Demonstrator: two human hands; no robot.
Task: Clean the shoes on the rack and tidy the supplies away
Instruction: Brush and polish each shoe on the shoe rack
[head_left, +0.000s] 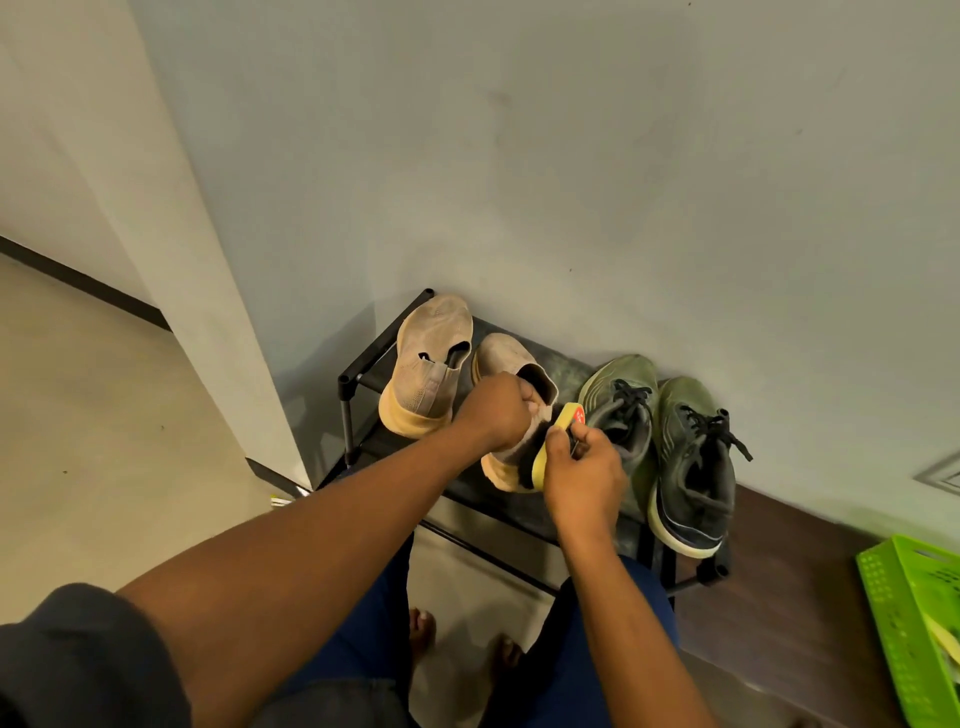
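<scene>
A black metal shoe rack (358, 376) stands against the wall. On its top sit two beige slip-on shoes, the left one (428, 358) untouched. My left hand (496, 410) grips the collar of the right beige shoe (506, 358). My right hand (584, 473) holds a yellow-backed shoe brush (558, 423) with black bristles against that shoe's side. Two dark green laced sneakers sit to the right, one (621, 402) near the brush and one (691, 462) at the rack's right end.
A green plastic basket (904, 623) stands on the floor at the lower right. A wall corner juts out left of the rack. My bare feet and blue trousers show below the rack's front edge. Beige floor tiles spread to the left.
</scene>
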